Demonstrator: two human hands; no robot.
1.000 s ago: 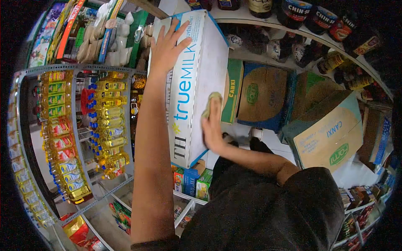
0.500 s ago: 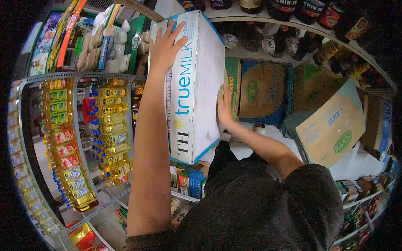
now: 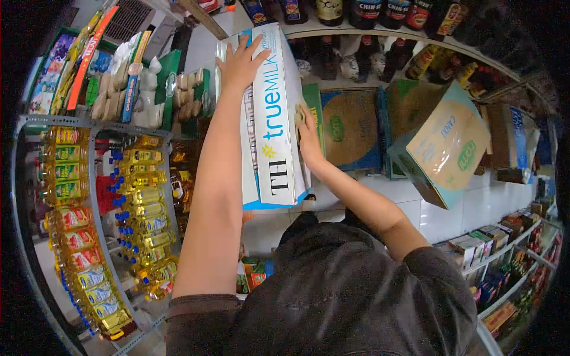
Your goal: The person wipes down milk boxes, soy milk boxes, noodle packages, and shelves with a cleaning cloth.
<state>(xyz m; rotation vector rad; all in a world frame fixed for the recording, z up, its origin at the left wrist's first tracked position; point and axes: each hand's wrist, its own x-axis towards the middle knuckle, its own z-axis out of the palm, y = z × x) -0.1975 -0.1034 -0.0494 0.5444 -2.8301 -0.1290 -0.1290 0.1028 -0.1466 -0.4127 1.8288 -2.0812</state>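
Note:
A large white and blue TH true MILK carton (image 3: 275, 127) is between my hands, its printed long face towards me. My left hand (image 3: 238, 68) lies on its far left part with fingers spread over the edge. Against its right side my right hand (image 3: 309, 139) presses with fingers extended; part of the carton's lower side is hidden. The carton is held above the floor, close in front of my body.
Cooking oil bottles (image 3: 145, 207) line the left shelves. Fami cartons (image 3: 351, 127) stand on the right, with another tilted Fami carton (image 3: 448, 139) in front. Dark sauce bottles (image 3: 365, 15) fill the upper shelf. Packed goods (image 3: 493, 249) sit on the lower right shelf.
The carton has turned in my hands, so its plain white side is now mostly out of sight. Its near end is raised from the lower shelf, and my view has shifted.

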